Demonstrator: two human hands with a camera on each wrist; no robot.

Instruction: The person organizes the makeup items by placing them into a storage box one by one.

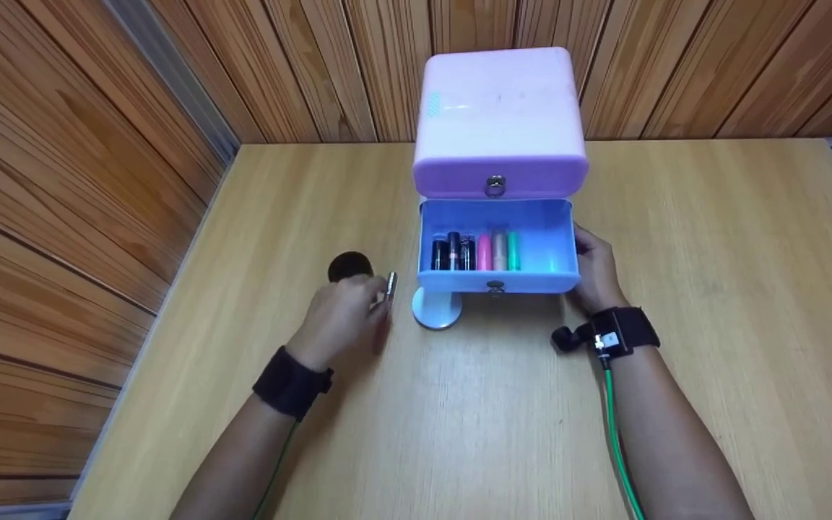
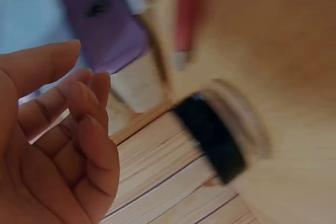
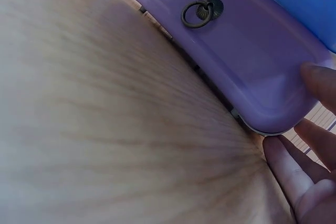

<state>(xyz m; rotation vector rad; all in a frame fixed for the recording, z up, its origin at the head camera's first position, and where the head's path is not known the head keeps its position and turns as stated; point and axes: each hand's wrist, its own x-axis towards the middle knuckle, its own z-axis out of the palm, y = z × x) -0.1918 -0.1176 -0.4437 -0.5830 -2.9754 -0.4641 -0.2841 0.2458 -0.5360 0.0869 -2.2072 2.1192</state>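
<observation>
My left hand (image 1: 340, 314) hovers at the table's left side, fingers loosely bent; the left wrist view shows nothing between them. Next to it are a slim reddish tube (image 2: 190, 19) with a silver tip, partly covered by the fingers in the head view, and a dark round item (image 1: 349, 266), seen as a black cylinder with a clear end in the left wrist view. With my right hand (image 1: 599, 271) I touch the lower right corner of the drawer box (image 1: 503, 108); thumb overlaps its purple bottom drawer (image 3: 252, 56), fingertips at its side edge. The blue drawer (image 1: 495, 282) is pulled out.
Several lipstick-like tubes (image 1: 484, 251) stand in the blue drawer, black, pink, greyish and green. Below its front left corner is a white round disc (image 1: 436, 309) on the table (image 1: 474, 433). Wood-panelled walls (image 1: 358, 65) rise behind and to the left.
</observation>
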